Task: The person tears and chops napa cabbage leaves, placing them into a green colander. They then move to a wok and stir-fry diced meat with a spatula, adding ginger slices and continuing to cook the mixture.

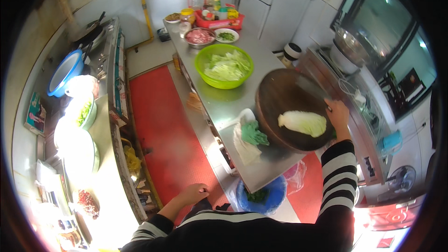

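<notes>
My right hand [338, 113] grips the dark handle of a kitchen knife [312, 89] at the right rim of a thick round wooden chopping block [276, 94]. The knife's broad blade looks blurred over the block. Just left of that hand, a piece of napa cabbage [302, 122] lies on the wood, its pale stem end pointing left. My left hand [193, 194] hangs low in front of my body, beside the steel table, its fingers curled with nothing visible in them. Beyond the block, a lime-green plastic basin [224, 84] holds loose cabbage leaves [229, 65].
A green glove [253, 133] and a pale cloth [245, 147] lie on the steel table [217, 103]. A steel bowl of raw meat [199, 36] and a red basket of bottles [220, 23] stand farther back. Below the near corner is a lined blue bin [276, 196]. Red matting [164, 122] covers the floor.
</notes>
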Available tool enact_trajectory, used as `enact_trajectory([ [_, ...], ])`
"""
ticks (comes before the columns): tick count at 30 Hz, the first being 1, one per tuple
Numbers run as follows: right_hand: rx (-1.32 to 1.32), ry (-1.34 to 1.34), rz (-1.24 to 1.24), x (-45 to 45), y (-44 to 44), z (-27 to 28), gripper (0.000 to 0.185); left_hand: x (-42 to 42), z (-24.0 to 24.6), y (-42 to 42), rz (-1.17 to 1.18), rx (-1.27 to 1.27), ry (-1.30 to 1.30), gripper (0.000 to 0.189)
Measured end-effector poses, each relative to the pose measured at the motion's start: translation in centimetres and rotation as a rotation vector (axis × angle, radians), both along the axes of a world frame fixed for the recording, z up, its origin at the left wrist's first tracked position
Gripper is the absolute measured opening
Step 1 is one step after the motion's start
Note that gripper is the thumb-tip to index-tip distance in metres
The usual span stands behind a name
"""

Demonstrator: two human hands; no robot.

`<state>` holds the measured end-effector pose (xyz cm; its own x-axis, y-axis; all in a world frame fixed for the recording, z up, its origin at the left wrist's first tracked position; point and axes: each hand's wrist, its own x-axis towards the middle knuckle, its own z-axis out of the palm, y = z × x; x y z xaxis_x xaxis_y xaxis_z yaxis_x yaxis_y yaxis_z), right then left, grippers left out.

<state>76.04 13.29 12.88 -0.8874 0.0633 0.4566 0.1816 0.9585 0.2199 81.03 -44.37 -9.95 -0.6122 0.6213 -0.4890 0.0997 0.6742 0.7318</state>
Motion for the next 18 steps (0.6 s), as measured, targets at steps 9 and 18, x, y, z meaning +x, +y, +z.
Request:
enact_trajectory([
  [9,-0.182,-0.163,-0.165,-0.7,0.6,-0.7,0.027,-6.0,5.1,-10.4,0.166,-0.115,0.156,0.044],
  [18,-1.268,0.076,0.116,-16.0,-14.6,3.5,0.028,-18.5,8.5,-6.4,0.27,0.309,0.209,0.055],
])
